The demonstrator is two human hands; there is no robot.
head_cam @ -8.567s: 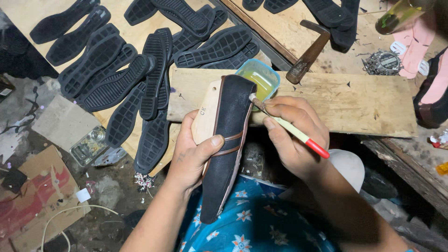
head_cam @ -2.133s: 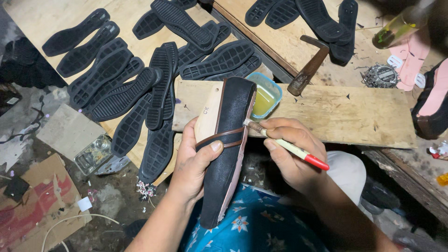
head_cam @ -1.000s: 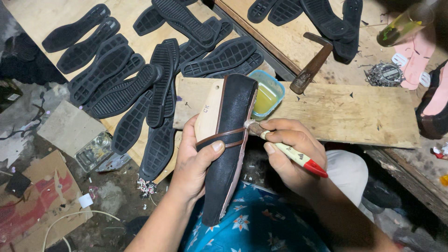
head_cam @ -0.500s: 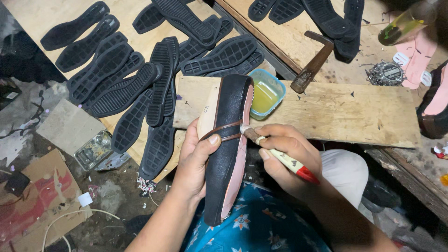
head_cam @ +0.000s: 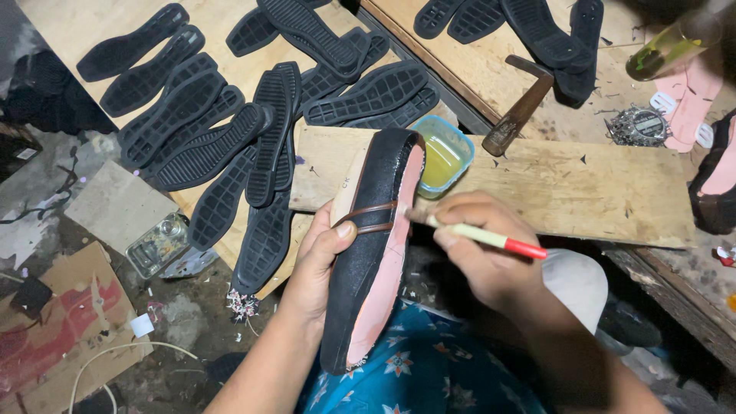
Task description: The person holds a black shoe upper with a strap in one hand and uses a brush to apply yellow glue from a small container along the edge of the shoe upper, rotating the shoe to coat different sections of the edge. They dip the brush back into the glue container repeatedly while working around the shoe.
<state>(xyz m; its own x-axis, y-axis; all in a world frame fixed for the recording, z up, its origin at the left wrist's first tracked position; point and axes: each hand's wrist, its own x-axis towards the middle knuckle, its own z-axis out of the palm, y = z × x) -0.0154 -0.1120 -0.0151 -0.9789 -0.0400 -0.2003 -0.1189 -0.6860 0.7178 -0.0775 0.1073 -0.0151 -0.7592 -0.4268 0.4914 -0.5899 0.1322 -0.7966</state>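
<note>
My left hand [head_cam: 318, 264] grips a black shoe upper [head_cam: 368, 261] on a last, its pink bottom turned to the right and a brown band across it under my thumb. My right hand [head_cam: 479, 257] holds a brush with a cream and red handle [head_cam: 491, 239]; its tip touches the pink bottom edge near the band. Just beyond the shoe's toe, a small blue tub of yellowish glue [head_cam: 445, 157] sits on a wooden plank [head_cam: 583, 192].
Several black rubber soles [head_cam: 230, 130] lie spread over a plywood board at the upper left. A hammer [head_cam: 521, 107] rests beyond the plank. More soles, pink insoles [head_cam: 690, 100] and a bottle lie at the top right. Cardboard and a glass jar [head_cam: 157, 244] are on the floor at left.
The shoe has been turned so more of its pink bottom shows. My right hand has shifted the brush tip along the edge, close to the brown band.
</note>
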